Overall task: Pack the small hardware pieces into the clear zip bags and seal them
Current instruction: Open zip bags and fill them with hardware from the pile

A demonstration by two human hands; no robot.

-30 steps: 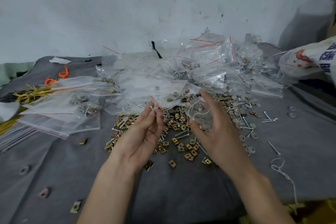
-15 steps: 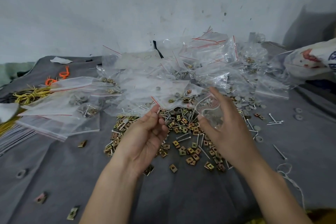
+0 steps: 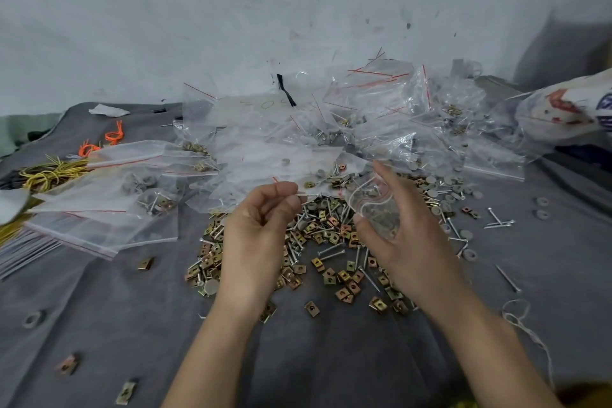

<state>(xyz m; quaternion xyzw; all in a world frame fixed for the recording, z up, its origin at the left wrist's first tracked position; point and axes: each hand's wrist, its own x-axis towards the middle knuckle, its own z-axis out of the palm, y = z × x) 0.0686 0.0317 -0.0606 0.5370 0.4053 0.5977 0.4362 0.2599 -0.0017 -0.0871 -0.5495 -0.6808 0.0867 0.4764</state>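
My right hand (image 3: 402, 235) holds a small clear zip bag (image 3: 374, 209) between thumb and fingers, its mouth open towards the left; some pieces show inside it. My left hand (image 3: 261, 228) pinches a thin silver screw (image 3: 309, 195) whose tip points at the bag's mouth. Below both hands lies a heap of brass clip nuts and screws (image 3: 328, 255) on the grey cloth (image 3: 99, 325). Grey washers (image 3: 443, 189) are scattered to the right of the bag.
A large pile of clear zip bags (image 3: 331, 129) with red seal lines fills the back. Flat empty bags (image 3: 99, 195) lie at the left beside yellow wire (image 3: 49, 172) and orange ties (image 3: 112, 136). A printed sack (image 3: 569, 109) sits at the far right. Stray nuts dot the cloth.
My left hand has risen and now pinches a screw aimed at the bag. My right hand has turned the bag's open mouth towards the left hand.
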